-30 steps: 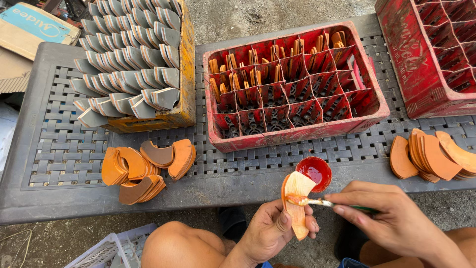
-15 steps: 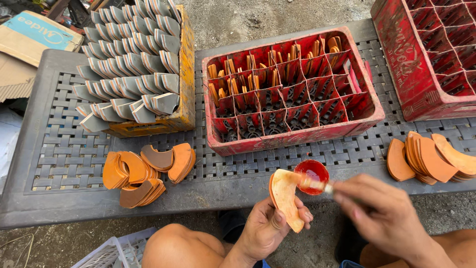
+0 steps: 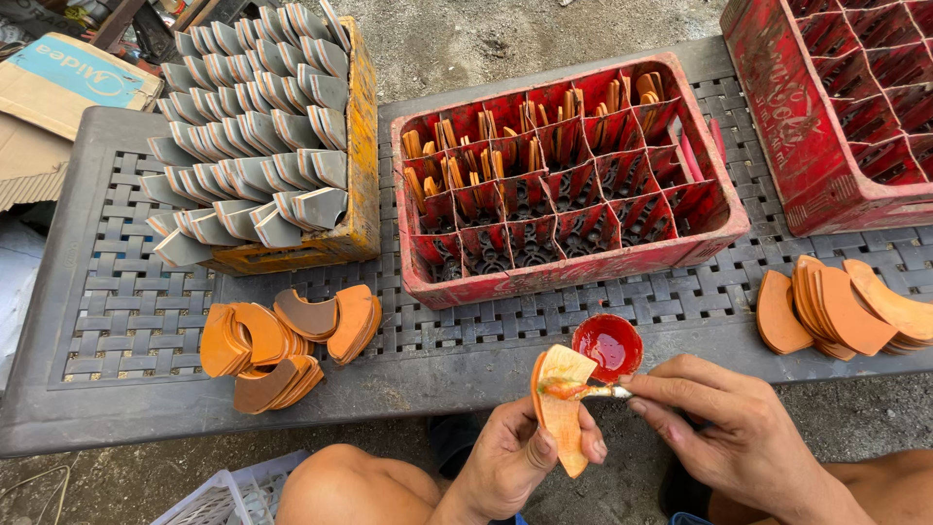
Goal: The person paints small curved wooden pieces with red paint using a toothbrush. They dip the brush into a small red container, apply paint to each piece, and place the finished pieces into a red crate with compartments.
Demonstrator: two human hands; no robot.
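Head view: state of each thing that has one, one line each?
Left hand: gripping a curved orange piece, upright.
Right hand: pinching a small brush, tip on that piece.
Red cup: open, holds glossy red liquid.
Middle red crate: back cells filled, front cells empty.
Yellow crate: packed with grey pieces.

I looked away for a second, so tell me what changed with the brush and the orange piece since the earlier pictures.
The right hand took the small brush from the red glue dish, where it dipped half a second ago, back onto the curved orange piece. The left hand kept hold of that piece, turning it slightly. The dish, the red crate and the orange stacks stayed put.
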